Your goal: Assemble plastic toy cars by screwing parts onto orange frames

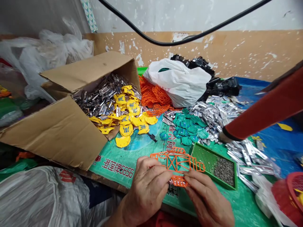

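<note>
Both hands hold an orange plastic lattice frame (178,164) above the front edge of the green table cover. My left hand (149,183) grips its left side with curled fingers. My right hand (208,195) pinches its lower right edge between thumb and fingers. Part of the frame is hidden behind the fingers. Just beyond my right hand lies a green tray (205,159) with a pile of small metal pieces (223,171) in its right end. Teal plastic parts (189,126) and yellow printed parts (133,107) lie farther back.
A tipped cardboard box (75,126) spills shiny pieces (101,97) at left. Orange frames (156,96) and a white bag (177,80) lie at the back. Silvery strips (217,110) spread to the right, below a red sleeved arm or post (265,107). A red container (288,195) stands front right.
</note>
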A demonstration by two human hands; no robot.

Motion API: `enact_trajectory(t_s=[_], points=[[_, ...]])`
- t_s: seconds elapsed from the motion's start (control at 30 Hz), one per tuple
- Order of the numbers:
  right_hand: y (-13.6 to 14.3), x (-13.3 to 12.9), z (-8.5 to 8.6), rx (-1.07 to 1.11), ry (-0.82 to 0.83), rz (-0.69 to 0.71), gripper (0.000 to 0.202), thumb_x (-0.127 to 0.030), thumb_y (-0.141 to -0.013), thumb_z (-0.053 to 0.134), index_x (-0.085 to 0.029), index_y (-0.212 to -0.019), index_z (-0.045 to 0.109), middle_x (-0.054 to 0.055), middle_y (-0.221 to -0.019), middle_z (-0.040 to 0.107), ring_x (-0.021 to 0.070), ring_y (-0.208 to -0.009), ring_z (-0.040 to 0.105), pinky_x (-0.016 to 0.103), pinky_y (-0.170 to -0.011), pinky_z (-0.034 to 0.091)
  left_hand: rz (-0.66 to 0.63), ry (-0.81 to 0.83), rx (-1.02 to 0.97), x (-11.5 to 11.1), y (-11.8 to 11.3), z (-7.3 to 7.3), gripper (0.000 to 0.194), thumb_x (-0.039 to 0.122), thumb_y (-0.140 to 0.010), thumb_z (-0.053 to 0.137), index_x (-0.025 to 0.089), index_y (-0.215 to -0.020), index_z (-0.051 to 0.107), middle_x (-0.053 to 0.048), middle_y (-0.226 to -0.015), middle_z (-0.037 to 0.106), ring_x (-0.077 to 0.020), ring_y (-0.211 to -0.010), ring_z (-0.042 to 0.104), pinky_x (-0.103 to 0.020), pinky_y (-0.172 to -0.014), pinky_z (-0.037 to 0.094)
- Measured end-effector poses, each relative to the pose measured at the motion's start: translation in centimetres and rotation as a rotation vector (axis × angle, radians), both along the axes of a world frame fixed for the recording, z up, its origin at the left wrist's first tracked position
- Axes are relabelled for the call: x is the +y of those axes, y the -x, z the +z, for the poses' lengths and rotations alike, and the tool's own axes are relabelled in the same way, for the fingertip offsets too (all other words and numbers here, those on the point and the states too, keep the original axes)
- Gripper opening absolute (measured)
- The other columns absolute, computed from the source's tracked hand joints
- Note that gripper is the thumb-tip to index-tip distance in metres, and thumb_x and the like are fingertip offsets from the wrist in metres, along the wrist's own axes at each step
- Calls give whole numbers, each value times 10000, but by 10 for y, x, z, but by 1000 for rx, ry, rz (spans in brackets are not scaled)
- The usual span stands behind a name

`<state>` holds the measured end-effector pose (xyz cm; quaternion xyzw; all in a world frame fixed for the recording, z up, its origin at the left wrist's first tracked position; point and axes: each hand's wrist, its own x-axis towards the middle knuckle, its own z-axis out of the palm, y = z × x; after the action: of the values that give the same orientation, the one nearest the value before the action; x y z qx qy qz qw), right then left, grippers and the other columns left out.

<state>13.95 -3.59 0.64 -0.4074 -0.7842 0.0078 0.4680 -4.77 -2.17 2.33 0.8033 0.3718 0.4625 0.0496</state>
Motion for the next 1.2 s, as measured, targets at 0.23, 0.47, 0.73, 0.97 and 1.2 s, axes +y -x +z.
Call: enact_trajectory(t_s=[0.23, 0.47, 0.73, 0.97, 1.2], points=[[0, -1, -3, -85, 15, -9, 130, -165, -919, 487, -140, -952, 610, 84, -865, 691, 128, -794, 682, 193, -681, 547, -46, 201, 72, 3, 1, 9, 142, 76, -837, 566, 190, -844, 649, 5, -739, 671, -194, -852, 508, -375, -821, 351], [2, 6, 4, -50, 329, 226, 106, -162, -928, 451, -180, -888, 547, 34, -740, 620, 120, -648, 592, 215, -540, 442, -158, 476, 188, 4, 10, 10, 86, 106, -816, 612, 174, -777, 647, -15, -744, 642, -210, -933, 527, -399, -889, 325], [5, 1, 20, -181, 652, 235, 140, -261, -914, 491, -186, -795, 492, 1, -807, 620, 115, -713, 562, 252, -587, 298, -284, 462, 254, 9, 19, 5, 205, 102, -825, 549, 185, -640, 582, 5, -647, 604, -160, -751, 549, -302, -738, 401], [2, 8, 33, -274, 767, 297, 165, -293, -897, 502, -170, -800, 554, 11, -787, 617, 112, -687, 529, 242, -574, 296, -335, 637, 360, 9, 17, 4, 123, 169, -822, 527, 217, -766, 625, 18, -656, 618, -144, -662, 556, -239, -648, 430], [-6, 14, 34, -8, 941, 429, 60, -207, -823, 614, -162, -799, 645, -16, -744, 588, 88, -694, 527, 190, -610, 370, -328, 933, 368, 5, -2, 17, 263, 226, -855, 467, 197, -614, 567, 18, -643, 591, -142, -683, 536, -221, -657, 406]])
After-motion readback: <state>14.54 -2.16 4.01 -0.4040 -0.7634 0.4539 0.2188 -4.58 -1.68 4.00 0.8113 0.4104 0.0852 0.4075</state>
